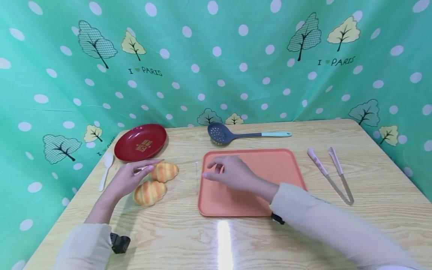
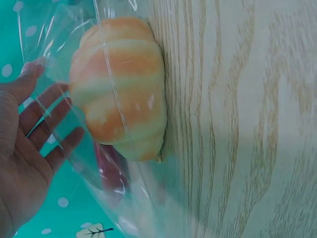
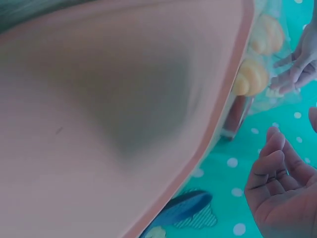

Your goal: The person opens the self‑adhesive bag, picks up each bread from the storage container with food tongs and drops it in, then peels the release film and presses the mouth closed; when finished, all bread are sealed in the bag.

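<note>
Two striped croissant-like bread rolls (image 1: 164, 172) lie in a clear plastic bag (image 2: 54, 37) on the left of the table. My left hand (image 1: 129, 179) is at the bag's left side, beside the farther roll. In the left wrist view its fingers (image 2: 58, 111) are spread and partly seen through the film, with a gap between thumb and fingers. My right hand (image 1: 233, 173) hovers over the left part of a pink tray (image 1: 270, 165). Its fingers bend loosely, with nothing visible between them and the thumb. The bag's right end lies close to the tray's left rim.
A red oval dish (image 1: 141, 144) sits at the back left, with a white spoon (image 1: 106, 170) beside it. Behind the tray is a slotted skimmer (image 1: 219, 133) with a light blue handle. Purple-handled tongs (image 1: 332, 176) lie spread right of the tray. A green dotted cloth hangs behind.
</note>
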`<state>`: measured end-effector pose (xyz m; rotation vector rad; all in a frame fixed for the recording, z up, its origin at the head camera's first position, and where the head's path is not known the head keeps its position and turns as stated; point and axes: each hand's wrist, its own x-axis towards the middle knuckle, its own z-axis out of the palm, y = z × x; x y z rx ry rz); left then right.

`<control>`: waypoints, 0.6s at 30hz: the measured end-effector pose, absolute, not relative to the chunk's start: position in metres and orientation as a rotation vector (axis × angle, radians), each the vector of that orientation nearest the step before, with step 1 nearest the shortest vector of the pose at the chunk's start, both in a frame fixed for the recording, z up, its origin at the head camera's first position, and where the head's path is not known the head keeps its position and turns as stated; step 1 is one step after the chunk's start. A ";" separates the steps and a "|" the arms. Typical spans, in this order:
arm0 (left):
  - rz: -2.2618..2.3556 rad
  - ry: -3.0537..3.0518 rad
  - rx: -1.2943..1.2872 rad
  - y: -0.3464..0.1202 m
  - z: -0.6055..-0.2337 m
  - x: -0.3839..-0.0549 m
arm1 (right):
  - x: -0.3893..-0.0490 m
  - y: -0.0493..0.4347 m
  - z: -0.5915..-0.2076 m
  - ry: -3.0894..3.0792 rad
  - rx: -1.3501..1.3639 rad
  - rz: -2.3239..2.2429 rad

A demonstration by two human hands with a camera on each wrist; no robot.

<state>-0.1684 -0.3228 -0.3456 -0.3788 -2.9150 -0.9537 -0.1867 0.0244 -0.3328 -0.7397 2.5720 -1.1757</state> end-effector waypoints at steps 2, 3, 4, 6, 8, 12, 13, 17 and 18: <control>-0.957 -2.918 -0.374 -0.323 -0.346 -0.168 | -0.187 0.016 -0.334 2.553 -0.752 -1.171; -0.960 -2.916 -0.373 -0.323 -0.346 -0.168 | -0.187 0.011 -0.334 2.549 -0.749 -1.164; -0.962 -2.913 -0.377 -0.323 -0.346 -0.168 | -0.188 0.007 -0.335 2.546 -0.738 -1.155; -0.960 -2.903 -0.390 -0.323 -0.346 -0.168 | -0.188 -0.003 -0.337 2.543 -0.713 -1.124; -0.956 -2.891 -0.399 -0.323 -0.346 -0.167 | -0.188 -0.013 -0.339 2.540 -0.670 -1.080; -0.950 -2.883 -0.396 -0.323 -0.345 -0.166 | -0.184 -0.032 -0.341 2.575 -0.588 -0.963; -0.954 -2.883 -0.394 -0.323 -0.344 -0.166 | -0.183 -0.036 -0.342 2.587 -0.569 -0.933; -0.965 -2.889 -0.392 -0.323 -0.342 -0.165 | -0.178 -0.050 -0.344 2.636 -0.523 -0.825; -0.958 -2.892 -0.390 -0.323 -0.342 -0.165 | -0.178 -0.053 -0.344 2.643 -0.516 -0.803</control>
